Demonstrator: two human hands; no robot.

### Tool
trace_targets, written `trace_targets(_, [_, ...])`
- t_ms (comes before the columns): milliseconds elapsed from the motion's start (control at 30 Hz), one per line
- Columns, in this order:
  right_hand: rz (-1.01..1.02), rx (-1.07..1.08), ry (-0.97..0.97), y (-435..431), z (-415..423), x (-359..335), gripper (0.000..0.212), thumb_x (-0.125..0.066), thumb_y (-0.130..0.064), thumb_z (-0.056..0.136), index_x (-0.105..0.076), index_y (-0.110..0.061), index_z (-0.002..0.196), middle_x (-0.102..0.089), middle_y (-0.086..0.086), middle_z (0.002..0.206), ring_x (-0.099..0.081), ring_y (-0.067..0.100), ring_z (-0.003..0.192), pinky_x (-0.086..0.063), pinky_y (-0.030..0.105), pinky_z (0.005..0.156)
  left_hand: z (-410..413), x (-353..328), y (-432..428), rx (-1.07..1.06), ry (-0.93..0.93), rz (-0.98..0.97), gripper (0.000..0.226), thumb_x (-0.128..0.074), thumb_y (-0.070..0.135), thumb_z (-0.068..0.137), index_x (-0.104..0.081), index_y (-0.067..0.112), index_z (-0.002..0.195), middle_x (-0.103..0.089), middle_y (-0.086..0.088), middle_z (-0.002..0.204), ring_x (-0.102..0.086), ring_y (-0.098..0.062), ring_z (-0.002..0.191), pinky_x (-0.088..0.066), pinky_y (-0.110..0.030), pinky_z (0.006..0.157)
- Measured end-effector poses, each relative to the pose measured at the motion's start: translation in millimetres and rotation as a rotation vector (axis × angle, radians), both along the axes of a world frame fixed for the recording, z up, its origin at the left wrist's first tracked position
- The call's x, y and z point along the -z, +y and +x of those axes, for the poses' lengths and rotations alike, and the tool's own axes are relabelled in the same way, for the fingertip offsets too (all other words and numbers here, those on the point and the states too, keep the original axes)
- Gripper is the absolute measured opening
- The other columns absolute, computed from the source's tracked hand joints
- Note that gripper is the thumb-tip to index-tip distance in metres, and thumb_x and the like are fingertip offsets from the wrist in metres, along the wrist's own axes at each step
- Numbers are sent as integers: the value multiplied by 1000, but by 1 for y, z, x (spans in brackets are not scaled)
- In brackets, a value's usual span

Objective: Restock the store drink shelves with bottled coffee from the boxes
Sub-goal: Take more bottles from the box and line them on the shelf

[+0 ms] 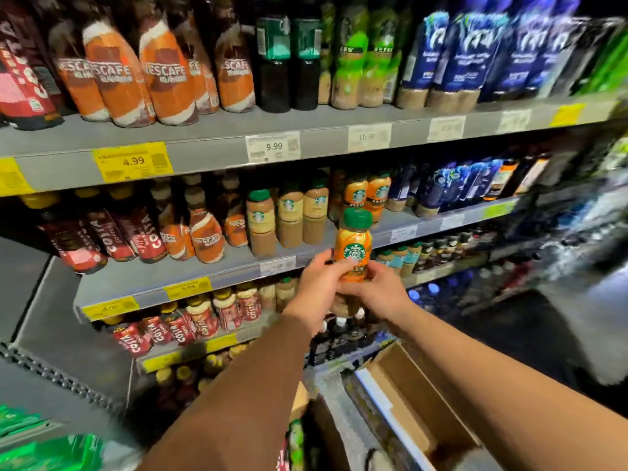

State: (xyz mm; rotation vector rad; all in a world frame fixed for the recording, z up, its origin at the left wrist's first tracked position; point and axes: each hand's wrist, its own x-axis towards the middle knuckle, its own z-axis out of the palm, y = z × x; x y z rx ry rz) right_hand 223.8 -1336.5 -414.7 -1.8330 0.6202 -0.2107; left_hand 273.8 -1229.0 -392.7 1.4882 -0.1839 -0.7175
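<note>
1. Holding upright, in both grips, one small plastic coffee bottle (pixel 353 244) with orange label and green screw cap, raised in front of the edge of the grey metal middle shelf (pixel 153 282).
2. Clasping the bottle's lower left side with the left grip (pixel 317 283), thumb up against the label.
3. Pinching the lower right side with the right grip (pixel 382 288), fingertips (pixel 355 263) lying on the label front just under the round green logo.
4. Sitting just in front of and below the matching orange-labelled bottles (pixel 367 193) on that shelf, beside beige-labelled green-capped bottles (pixel 289 215); red-labelled Costa bottles (pixel 102 239) further left.
5. Showing, low at the right under the right forearm, an open brown cardboard box (pixel 418 402); contents not discernible.
6. Carrying, on the grey upper shelf (pixel 204 130), orange-and-brown Nescafé bottles (pixel 166 73), with a yellow price tag (pixel 134 161) and a white price tag (pixel 273 146) on its front edge.
</note>
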Motion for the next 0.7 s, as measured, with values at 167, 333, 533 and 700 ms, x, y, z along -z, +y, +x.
trace_targets(167, [78, 94, 24, -51, -11, 10, 36, -83, -11, 67, -71, -14, 100, -74, 5, 97, -69, 24, 93, -53, 44, 92, -11, 0, -50, 39, 105, -20, 22, -40, 42, 99, -57, 29, 104, -60, 15, 84, -57, 5, 70, -44, -12, 47])
trace_targets(333, [38, 80, 44, -108, -1, 13, 32, -83, -12, 67, -69, -16, 96, -73, 4, 96, -68, 23, 91, -53, 38, 89, -4, 2, -107, -61, 147, 41, 43, -32, 55, 97, -58, 26, 116, -60, 3, 111, -57, -6, 82, -44, -20, 60])
trace_targets(533, [35, 61, 27, -175, 36, 21, 41, -82, -12, 65, -71, -12, 104, -73, 7, 99, -68, 25, 94, -52, 44, 92, 18, 6, -160, -71, 180, 86, 62, -18, 59, 97, -44, 22, 140, -41, -6, 147, -37, -25, 134, -30, -43, 104])
trace_targets(700, [83, -1, 3, -213, 73, 25, 34, -77, -4, 71, -68, -14, 102, -71, 6, 94, -65, 21, 84, -53, 30, 73, 42, 15, -197, -157, 203, 74, 67, -16, 60, 97, -44, 18, 141, -38, -6, 150, -34, -26, 138, -25, -48, 111])
